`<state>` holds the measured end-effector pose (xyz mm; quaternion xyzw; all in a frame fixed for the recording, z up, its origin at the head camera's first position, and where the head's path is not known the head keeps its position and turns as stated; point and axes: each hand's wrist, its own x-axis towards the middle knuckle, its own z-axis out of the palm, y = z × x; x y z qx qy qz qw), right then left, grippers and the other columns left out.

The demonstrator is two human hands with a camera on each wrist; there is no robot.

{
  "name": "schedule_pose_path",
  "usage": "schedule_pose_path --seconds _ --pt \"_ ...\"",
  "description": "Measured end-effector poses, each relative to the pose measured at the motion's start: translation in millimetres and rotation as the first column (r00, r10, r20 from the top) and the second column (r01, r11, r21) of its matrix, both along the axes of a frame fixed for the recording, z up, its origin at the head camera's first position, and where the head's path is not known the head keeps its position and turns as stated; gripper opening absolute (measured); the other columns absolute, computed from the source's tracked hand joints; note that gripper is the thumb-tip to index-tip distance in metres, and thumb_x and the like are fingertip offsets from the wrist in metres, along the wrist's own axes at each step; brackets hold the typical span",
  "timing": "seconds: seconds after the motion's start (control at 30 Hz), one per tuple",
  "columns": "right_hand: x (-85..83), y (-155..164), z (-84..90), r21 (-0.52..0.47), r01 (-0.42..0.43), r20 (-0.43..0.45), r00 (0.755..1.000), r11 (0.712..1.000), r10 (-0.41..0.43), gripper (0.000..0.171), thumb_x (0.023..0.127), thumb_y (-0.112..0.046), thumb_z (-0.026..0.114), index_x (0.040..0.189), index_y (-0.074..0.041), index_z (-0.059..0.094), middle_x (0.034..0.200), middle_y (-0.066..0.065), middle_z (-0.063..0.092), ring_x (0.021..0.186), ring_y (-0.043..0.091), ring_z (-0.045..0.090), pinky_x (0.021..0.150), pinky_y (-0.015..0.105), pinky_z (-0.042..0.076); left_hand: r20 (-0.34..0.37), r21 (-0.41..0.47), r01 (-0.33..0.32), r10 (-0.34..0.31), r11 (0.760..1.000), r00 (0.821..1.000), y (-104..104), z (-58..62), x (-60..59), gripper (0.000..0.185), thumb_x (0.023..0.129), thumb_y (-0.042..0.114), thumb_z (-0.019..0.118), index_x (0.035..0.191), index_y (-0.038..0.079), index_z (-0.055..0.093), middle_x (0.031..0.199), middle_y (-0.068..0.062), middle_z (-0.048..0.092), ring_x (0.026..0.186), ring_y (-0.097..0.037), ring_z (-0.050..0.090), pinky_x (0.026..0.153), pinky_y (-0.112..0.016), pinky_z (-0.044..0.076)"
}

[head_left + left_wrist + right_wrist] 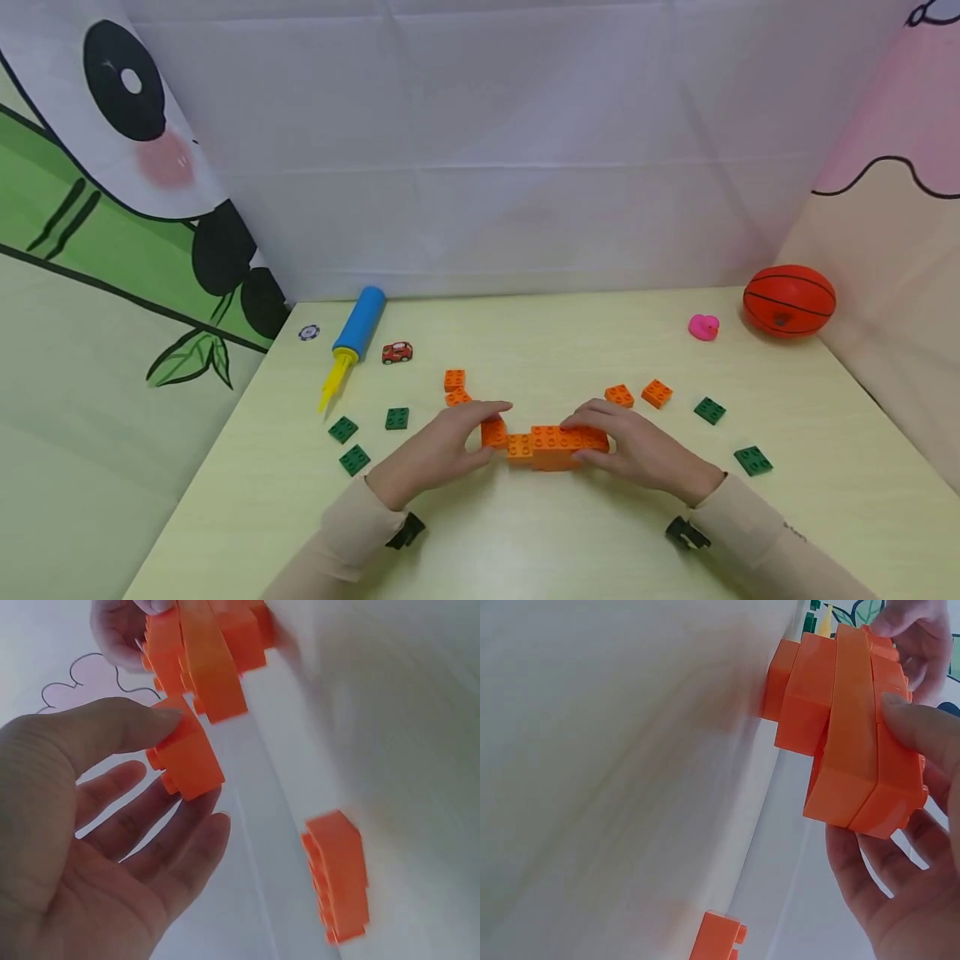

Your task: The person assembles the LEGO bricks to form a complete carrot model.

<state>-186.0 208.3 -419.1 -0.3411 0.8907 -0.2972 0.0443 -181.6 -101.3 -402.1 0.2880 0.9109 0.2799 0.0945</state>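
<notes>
Near the middle of the table my left hand [444,442] pinches a single orange building brick [492,433] between thumb and fingers. In the left wrist view that brick [189,759] is tilted, its studs facing the palm side. My right hand [641,446] grips the right end of a stacked orange brick structure [555,450], thumb on the near side. The right wrist view shows the structure [844,727] built in stepped layers, narrower toward the bottom. The left hand's brick is right at the left end of the structure's upper layers.
Behind the hands lie loose orange bricks [454,380] at left and two more orange bricks [657,394] at right. Green bricks [355,459] flank both sides. Farther back are a blue-yellow pump [360,325], red toy car [397,352], chip [309,332], pink duck [703,327] and basketball [789,302].
</notes>
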Motion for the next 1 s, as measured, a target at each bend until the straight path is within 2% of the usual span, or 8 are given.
schedule_pose_path --seconds 0.07,0.23,0.4,0.47,0.57,0.73,0.9,1.0 --pt "-0.1 0 -0.7 -0.005 -0.004 -0.002 1.0 1.0 0.004 0.036 0.092 -0.034 0.072 0.128 -0.031 0.064 0.124 -0.016 0.058 0.115 0.011 0.056 0.099 0.04 0.051 -0.028 0.009 0.036 -0.036 0.999 0.999 8 0.7 -0.5 0.056 0.094 0.015 0.067 0.146 0.013 0.049 0.129 0.0 0.062 0.116 -0.016 0.057 0.106 -0.039 0.046" --pt "-0.5 -1 -2.0 -0.017 -0.015 0.008 1.0 1.0 0.015 0.036 0.093 -0.037 0.07 0.128 -0.031 0.064 0.123 -0.016 0.058 0.113 0.009 0.056 0.098 0.038 0.052 -0.062 0.01 0.078 -0.077 0.997 0.995 20 -1.6 -1.0 0.054 0.095 0.015 0.067 0.146 0.015 0.049 0.121 0.005 0.063 0.11 -0.012 0.057 0.104 -0.035 0.047" --pt "-0.1 0 -1.2 -0.019 -0.016 -0.002 1.0 1.0 0.016 0.035 0.093 -0.035 0.071 0.127 -0.03 0.064 0.122 -0.016 0.058 0.112 0.008 0.056 0.097 0.038 0.052 -0.055 0.019 0.08 -0.079 0.997 0.995 24 -5.0 -0.9 0.053 0.095 0.017 0.067 0.145 0.016 0.05 0.123 0.005 0.063 0.112 -0.011 0.058 0.103 -0.034 0.048" --pt "0.1 1 -0.7 -0.018 -0.013 -0.005 1.0 1.0 0.013 0.035 0.093 -0.034 0.071 0.127 -0.03 0.064 0.122 -0.016 0.058 0.111 0.008 0.056 0.097 0.038 0.052 -0.029 0.04 0.07 -0.069 0.997 0.997 25 -5.9 -0.6 0.053 0.095 0.018 0.068 0.145 0.017 0.05 0.125 0.005 0.062 0.112 -0.012 0.058 0.102 -0.034 0.048" --pt "-0.1 1 -0.5 -0.015 -0.008 0.0 1.0 1.0 0.008 0.035 0.093 -0.033 0.072 0.127 -0.03 0.064 0.122 -0.016 0.058 0.112 0.008 0.056 0.097 0.038 0.052 0.054 0.117 0.056 -0.063 0.992 0.997 25 -9.3 -2.0 0.052 0.095 0.017 0.068 0.144 0.015 0.051 0.131 0.002 0.06 0.113 -0.014 0.059 0.101 -0.035 0.05" --pt "-1.1 0 -0.6 -0.008 0.006 0.022 1.0 1.0 -0.006 0.035 0.093 -0.036 0.071 0.127 -0.031 0.064 0.123 -0.016 0.058 0.113 0.009 0.056 0.098 0.04 0.052 0.214 0.239 -0.024 -0.029 0.971 0.976 23 -18.0 -6.0 0.054 0.094 0.02 0.07 0.144 0.02 0.051 0.133 0.003 0.059 0.117 -0.019 0.062 0.097 -0.034 0.052" --pt "-1.0 0 -1.6 -0.012 0.016 0.045 0.999 1.0 -0.015 0.035 0.093 -0.039 0.07 0.126 -0.032 0.064 0.123 -0.015 0.059 0.114 0.01 0.056 0.098 0.042 0.052 0.267 0.265 -0.081 0.008 0.961 0.964 23 -22.0 -6.6 0.058 0.091 0.025 0.074 0.144 0.028 0.05 0.128 0.005 0.063 0.115 -0.025 0.065 0.092 -0.03 0.055" --pt "-1.2 0 -2.4 -0.02 0.015 0.05 0.999 1.0 -0.014 0.035 0.093 -0.041 0.07 0.126 -0.032 0.064 0.124 -0.016 0.059 0.115 0.011 0.056 0.098 0.042 0.052 0.273 0.267 -0.097 0.021 0.959 0.962 23 -22.2 -5.7 0.061 0.09 0.027 0.075 0.145 0.031 0.048 0.13 0.003 0.063 0.114 -0.027 0.066 0.092 -0.033 0.055"
